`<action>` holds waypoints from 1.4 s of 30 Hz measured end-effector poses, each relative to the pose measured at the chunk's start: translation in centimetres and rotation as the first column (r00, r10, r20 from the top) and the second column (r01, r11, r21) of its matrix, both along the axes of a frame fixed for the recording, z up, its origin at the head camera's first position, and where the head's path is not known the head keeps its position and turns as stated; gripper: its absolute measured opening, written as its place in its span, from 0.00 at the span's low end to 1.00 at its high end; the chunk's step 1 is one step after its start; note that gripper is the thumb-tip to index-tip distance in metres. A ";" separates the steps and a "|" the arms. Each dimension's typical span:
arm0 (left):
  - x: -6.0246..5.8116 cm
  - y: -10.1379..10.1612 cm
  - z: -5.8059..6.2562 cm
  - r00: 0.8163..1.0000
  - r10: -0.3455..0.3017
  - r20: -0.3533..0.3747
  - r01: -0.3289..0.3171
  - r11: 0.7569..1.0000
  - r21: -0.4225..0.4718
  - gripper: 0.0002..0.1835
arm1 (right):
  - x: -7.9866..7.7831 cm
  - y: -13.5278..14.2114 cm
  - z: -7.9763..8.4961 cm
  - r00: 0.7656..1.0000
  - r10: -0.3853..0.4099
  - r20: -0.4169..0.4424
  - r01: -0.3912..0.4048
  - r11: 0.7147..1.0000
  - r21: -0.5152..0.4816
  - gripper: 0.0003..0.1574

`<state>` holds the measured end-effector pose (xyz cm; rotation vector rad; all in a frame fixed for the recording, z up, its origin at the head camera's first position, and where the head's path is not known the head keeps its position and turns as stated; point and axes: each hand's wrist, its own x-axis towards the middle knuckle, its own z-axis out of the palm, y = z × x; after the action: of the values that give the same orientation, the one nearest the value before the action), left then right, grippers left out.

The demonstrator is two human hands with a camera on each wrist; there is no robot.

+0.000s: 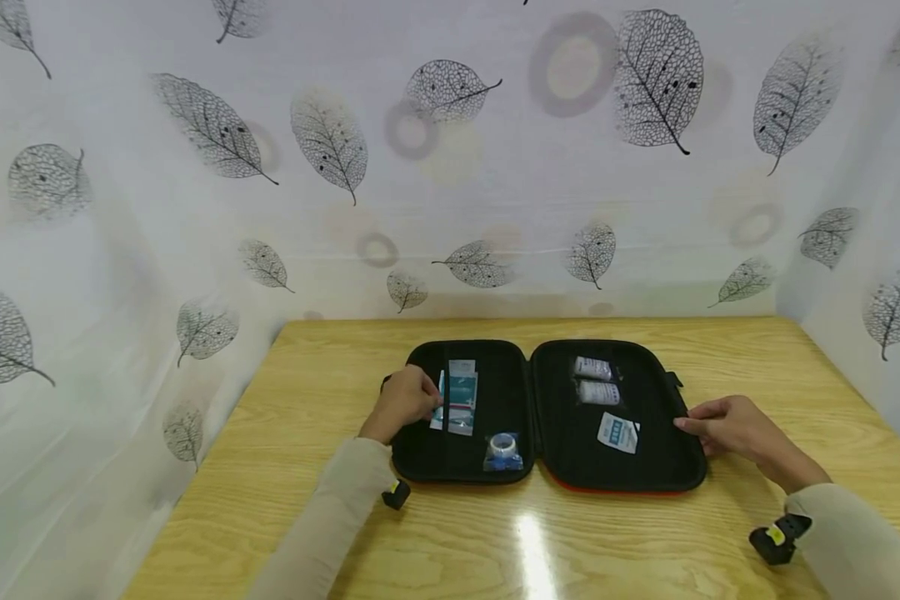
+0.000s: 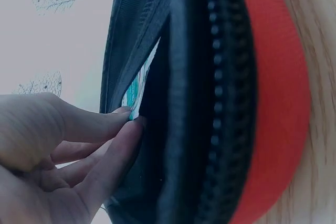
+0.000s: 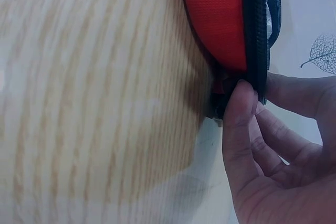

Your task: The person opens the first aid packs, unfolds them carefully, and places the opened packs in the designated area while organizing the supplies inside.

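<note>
A zippered case (image 1: 495,383), black inside with a red shell, lies unfolded on the table. In its left half, teal-and-white packets (image 1: 463,390) sit under a black elastic strap (image 1: 446,417). My left hand (image 1: 403,404) pinches the edge of a packet (image 2: 135,94) between thumb and finger at the strap. The right hand (image 1: 738,432) pinches the outer rim of the right half; the right wrist view shows thumb and finger on the black zipper edge (image 3: 255,40).
A tape roll in a clear blue wrapper (image 1: 503,451) lies low in the left half. The right half holds two wrapped white rolls (image 1: 597,392) and a white-blue sachet (image 1: 618,432). Behind the wooden table (image 1: 330,350) hangs a leaf-patterned curtain (image 1: 495,183).
</note>
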<state>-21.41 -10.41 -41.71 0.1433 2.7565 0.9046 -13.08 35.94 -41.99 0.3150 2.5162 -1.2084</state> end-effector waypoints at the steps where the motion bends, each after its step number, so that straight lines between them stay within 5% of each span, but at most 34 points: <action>1: 0.0 0.1 0.0 1.000 0.001 0.008 -0.001 1.000 0.000 0.07 | 0.0 0.0 0.0 1.000 0.001 -0.001 -0.001 1.000 0.002 0.39; 13: 0.1 0.4 0.1 0.999 -0.011 0.039 0.010 1.000 0.010 0.04 | 0.0 0.0 0.1 1.000 0.017 -0.007 -0.017 1.000 0.010 0.41; 28: 0.8 0.0 1.3 0.998 -0.055 -0.017 0.055 0.998 0.020 0.04 | 0.0 0.2 0.0 1.000 0.020 -0.004 -0.020 1.000 0.015 0.42; 36: 1.5 1.2 1.7 0.983 -0.183 0.015 0.183 0.982 0.046 0.03 | -0.1 0.2 -0.2 1.000 0.006 0.007 -0.006 1.000 0.016 0.40; 42: 2.1 2.4 1.5 0.949 -0.307 0.066 0.304 0.951 0.051 0.02 | 0.0 0.1 0.0 1.000 0.025 0.004 -0.025 0.999 0.024 0.43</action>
<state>-19.35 -8.02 -40.21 0.5183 2.5522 0.8609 -13.07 36.06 -42.01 0.2906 2.5262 -1.1678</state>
